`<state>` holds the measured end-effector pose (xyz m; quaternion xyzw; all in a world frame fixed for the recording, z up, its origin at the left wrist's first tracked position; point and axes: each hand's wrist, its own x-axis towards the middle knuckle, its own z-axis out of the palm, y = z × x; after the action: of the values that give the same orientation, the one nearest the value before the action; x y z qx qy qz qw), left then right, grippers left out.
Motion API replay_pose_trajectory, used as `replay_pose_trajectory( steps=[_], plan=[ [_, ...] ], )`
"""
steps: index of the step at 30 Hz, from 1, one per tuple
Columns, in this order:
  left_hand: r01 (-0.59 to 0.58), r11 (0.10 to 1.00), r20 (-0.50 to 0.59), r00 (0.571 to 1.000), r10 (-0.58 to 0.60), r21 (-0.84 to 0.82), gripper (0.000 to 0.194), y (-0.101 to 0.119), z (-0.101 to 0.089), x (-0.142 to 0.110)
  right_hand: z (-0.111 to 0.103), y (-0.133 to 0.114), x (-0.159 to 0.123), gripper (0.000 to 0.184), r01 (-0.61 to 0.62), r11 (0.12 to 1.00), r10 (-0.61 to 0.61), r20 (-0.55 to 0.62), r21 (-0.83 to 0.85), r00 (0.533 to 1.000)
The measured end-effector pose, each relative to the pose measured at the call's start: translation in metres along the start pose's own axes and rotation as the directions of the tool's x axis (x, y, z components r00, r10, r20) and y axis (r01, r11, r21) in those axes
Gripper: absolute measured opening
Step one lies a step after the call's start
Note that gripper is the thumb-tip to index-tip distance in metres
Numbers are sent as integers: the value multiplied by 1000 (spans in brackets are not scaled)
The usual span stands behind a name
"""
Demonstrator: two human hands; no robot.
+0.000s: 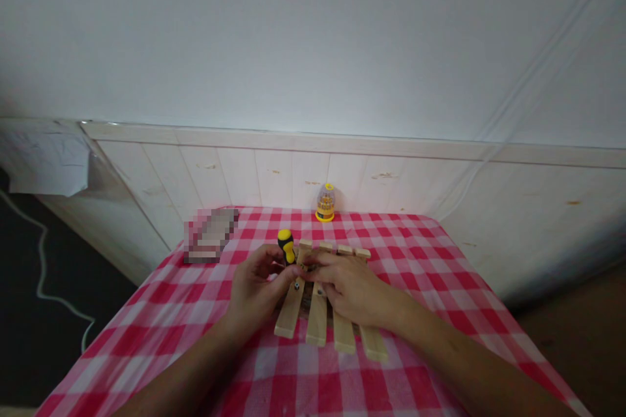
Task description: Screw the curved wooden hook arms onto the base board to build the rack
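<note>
A small xylophone-like frame of several pale wooden bars (pixel 317 322) lies on the table, with small screw fittings showing on two of the bars. My left hand (pixel 257 287) is at its left side, fingers and thumb closed about the lower part of a screwdriver (pixel 286 245). The screwdriver stands nearly upright, its yellow and black handle at the top; its tip is hidden. Across the bars from the right comes my right hand (pixel 349 283), its fingertips pressed together beside my left thumb. Whatever lies between those fingertips is too small to make out.
A yellow-based screwdriver bit case (pixel 325 203) stands at the table's back edge by the panelled wall. At the back left lies a blurred-out flat object (pixel 211 236). A red and white checked cloth (pixel 405 247) covers the table. A white cable (pixel 42 273) hangs at the left.
</note>
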<state>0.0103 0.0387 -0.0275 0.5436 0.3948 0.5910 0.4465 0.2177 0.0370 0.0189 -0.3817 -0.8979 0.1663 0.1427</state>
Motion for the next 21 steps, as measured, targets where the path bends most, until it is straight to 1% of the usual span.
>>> replay_pose_trajectory(
  steps=[4,9,12,17,21],
  plan=[
    [29,1000,7,1000,-29,2,24,1,2,1,0,0,-1,49,-6,1000,6,-9,-6,1000],
    [66,998,47,997,-65,-7,24,1,4,2,4,1,-1,45,-13,1000,12,-27,-20,1000],
    [70,997,53,996,-69,-14,25,-1,3,2,4,2,0,45,-9,1000,8,-33,-27,999],
    [77,997,38,996,-77,-10,27,-4,3,3,2,-1,1,44,-19,1000,18,-11,-20,1000],
    [62,998,43,997,-63,4,26,-5,3,4,1,-1,1,44,-30,999,30,-3,-26,1000]
  ],
)
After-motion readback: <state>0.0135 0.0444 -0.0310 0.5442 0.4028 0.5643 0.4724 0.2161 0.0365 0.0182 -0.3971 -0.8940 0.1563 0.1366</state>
